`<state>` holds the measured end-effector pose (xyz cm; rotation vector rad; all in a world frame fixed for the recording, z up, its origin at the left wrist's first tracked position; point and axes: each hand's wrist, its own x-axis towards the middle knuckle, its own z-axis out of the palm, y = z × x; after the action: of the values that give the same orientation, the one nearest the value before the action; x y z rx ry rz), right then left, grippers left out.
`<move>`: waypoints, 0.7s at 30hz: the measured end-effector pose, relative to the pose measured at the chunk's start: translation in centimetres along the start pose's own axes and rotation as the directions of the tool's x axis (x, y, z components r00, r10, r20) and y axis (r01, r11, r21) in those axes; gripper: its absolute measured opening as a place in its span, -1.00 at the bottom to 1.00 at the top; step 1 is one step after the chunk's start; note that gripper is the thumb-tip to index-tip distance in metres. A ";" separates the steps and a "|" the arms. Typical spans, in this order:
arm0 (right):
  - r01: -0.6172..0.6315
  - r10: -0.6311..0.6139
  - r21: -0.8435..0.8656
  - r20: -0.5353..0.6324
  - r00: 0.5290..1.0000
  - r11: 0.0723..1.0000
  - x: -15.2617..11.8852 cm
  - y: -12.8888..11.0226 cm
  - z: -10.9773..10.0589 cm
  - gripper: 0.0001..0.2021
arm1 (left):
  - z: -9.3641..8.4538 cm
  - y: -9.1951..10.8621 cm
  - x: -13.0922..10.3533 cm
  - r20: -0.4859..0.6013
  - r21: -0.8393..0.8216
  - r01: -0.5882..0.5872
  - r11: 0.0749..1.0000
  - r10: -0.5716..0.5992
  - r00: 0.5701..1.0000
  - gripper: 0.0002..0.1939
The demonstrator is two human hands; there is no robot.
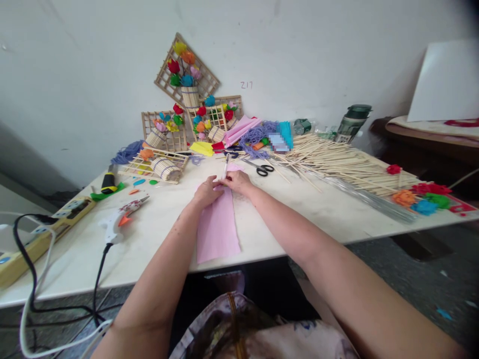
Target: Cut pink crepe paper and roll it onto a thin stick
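A strip of pink crepe paper lies lengthwise on the table, its near end close to the front edge. My left hand rests on the paper's upper part with its fingers stretched out flat. Beside it, my right hand has its fingers closed around the lower end of a white pen, which stands nearly upright over the paper. The pen's tip is hidden by the fingers. Black-handled scissors lie just beyond my right hand.
A hot glue gun and a power strip with cables are at left. Bamboo lattices with paper flowers stand against the wall. Many thin sticks, a dark bottle and paper flowers occupy the right side.
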<state>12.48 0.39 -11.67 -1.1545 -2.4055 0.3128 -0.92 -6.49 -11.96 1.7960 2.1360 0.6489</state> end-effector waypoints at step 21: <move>0.037 -0.037 -0.007 -0.025 0.999 0.999 0.1 0.2 0.4 -0.63 | -0.1 0.0 0.0 0.001 -0.023 0.005 1.000 -0.005 1.000 -0.33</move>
<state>12.40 0.60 -12.04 -1.1083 -2.4048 0.2776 -0.95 -6.47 -11.85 1.7778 2.1235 0.6688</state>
